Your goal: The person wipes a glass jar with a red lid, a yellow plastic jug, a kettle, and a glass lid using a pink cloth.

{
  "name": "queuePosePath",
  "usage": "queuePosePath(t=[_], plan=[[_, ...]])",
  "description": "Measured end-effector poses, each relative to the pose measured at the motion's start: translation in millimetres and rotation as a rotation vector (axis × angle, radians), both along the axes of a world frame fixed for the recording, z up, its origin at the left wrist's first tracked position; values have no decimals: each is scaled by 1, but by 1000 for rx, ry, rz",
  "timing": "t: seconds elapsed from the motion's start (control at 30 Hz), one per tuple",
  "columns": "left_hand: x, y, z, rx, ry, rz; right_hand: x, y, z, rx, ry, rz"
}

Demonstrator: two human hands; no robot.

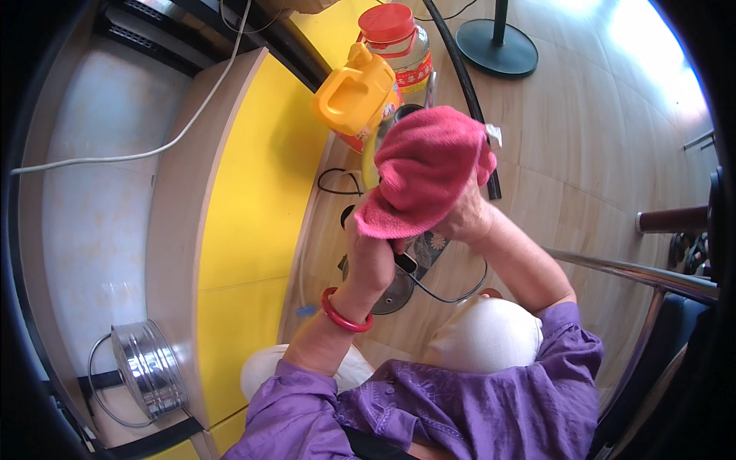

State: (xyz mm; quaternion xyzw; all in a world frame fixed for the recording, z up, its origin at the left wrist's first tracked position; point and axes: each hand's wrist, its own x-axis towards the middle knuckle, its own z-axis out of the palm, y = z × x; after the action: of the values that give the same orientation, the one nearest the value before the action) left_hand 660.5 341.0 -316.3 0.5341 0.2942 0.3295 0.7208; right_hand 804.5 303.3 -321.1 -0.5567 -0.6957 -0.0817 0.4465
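Observation:
A pink cloth (425,167) is held up between both hands, above the floor and in front of my knees. My left hand (371,250), with a red bangle (347,311) on its wrist, grips the cloth's lower left edge; most fingers are hidden. On the right, my right hand (470,211) grips the cloth from its right side, fingers partly covered by it. A black object with a cable (405,263) shows just beside my left hand; whether that hand holds it I cannot tell. Below lies a round dark metal disc (395,293), partly hidden by my left forearm.
A yellow plastic jug (356,95) and a red-lidded clear jar (397,37) stand beyond the cloth, by yellow cabinet doors (259,172). A black pole (460,63) and a round stand base (497,49) are on the wooden floor. A shiny metal container (149,368) sits lower left.

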Motion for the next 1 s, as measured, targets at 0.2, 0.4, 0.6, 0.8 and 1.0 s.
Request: queuePosePath(t=[0.2, 0.4, 0.6, 0.8, 1.0], plan=[[-10, 1, -4, 1002, 307, 73, -8, -11, -14, 143, 159, 127], [9, 4, 35, -333, -171, -1, -31, -28, -55, -164, 432, 403], [-2, 16, 35, -366, -114, -130, -40, -22, -23, -239, 454, 411], [0, 22, 25, -281, -272, -194, -44, -14, -40, -48, 96, 251], [-8, 46, 19, -274, -320, -251, -45, -8, -33, -366, 1073, 641]])
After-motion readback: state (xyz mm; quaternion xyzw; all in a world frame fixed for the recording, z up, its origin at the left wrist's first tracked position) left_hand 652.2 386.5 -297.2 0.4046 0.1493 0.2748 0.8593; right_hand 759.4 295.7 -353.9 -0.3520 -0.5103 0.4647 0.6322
